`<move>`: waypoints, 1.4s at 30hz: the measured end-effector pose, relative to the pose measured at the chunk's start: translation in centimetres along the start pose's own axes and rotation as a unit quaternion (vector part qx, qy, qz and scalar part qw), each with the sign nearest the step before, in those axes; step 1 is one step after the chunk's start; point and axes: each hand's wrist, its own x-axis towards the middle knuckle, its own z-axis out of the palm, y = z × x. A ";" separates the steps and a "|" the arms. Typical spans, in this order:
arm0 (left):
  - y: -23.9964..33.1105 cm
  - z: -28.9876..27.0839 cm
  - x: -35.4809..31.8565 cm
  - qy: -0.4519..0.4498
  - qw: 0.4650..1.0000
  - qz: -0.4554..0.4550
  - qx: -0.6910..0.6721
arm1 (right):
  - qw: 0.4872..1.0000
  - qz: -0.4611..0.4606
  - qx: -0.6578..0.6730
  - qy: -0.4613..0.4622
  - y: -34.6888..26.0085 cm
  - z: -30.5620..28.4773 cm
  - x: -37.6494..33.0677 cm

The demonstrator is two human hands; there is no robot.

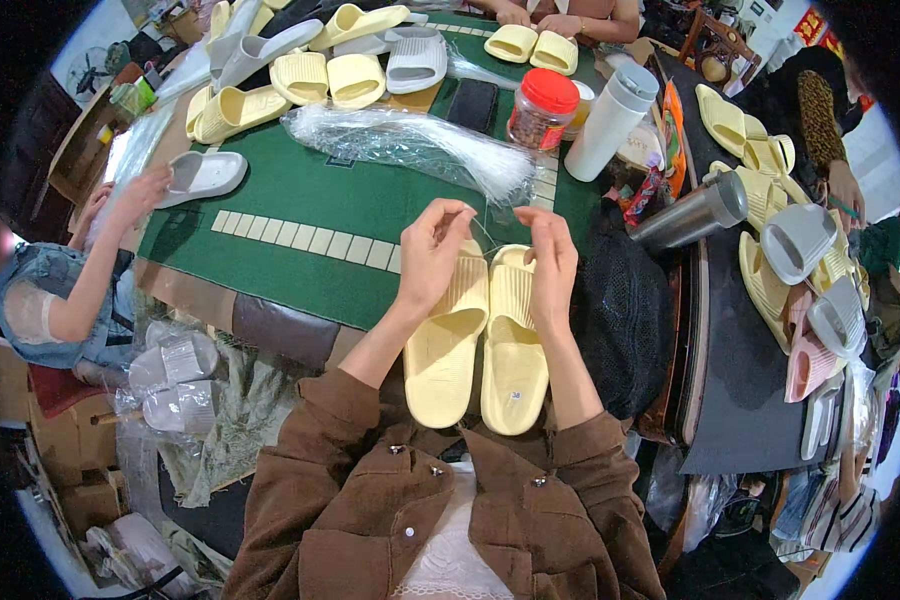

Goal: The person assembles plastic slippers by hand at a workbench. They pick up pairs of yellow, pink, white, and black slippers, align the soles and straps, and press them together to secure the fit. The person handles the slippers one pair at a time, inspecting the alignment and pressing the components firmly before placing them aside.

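At the near edge of the green table (pixel 270 268) in the head view, a pair of pale yellow slippers (pixel 455 350) points away from the person, beneath the left hand (pixel 435 255) and right hand (pixel 552 268). Both hands' fingers curl beside a thin clear strand (pixel 484 236), though whether either pinches it I cannot tell; a bundle of clear strands (pixel 410 145) lies beyond.
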 end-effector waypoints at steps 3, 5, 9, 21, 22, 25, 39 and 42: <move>-0.1 0.0 -0.1 -0.016 0.999 0.031 -0.012 | 0.992 -0.068 -0.104 0.006 0.2 0.5 -0.1; -0.2 0.2 0.0 -0.027 0.998 0.047 -0.020 | 0.981 -0.117 -0.152 0.002 0.6 0.8 -0.1; 0.2 0.2 -0.2 -0.037 0.998 0.049 0.005 | 0.984 -0.030 -0.160 -0.067 0.4 1.1 -0.3; -0.2 0.3 -0.1 -0.010 0.998 0.050 0.048 | 0.994 0.083 0.052 0.049 -1.3 -1.2 0.2; -0.2 0.3 -0.1 -0.001 0.997 0.063 0.052 | 0.993 0.081 0.066 0.052 -2.1 -1.3 0.2; 0.3 0.3 -0.4 -0.005 0.995 0.072 0.074 | 0.992 0.016 0.098 0.075 -4.4 -2.4 0.2; -0.3 0.2 -0.3 -0.050 0.990 0.086 0.099 | 0.952 -0.208 0.036 0.223 -14.2 -13.8 -5.5; 0.1 0.4 -0.2 -0.071 0.991 0.055 0.103 | 0.938 -0.170 -0.023 0.300 -14.6 -18.5 -6.6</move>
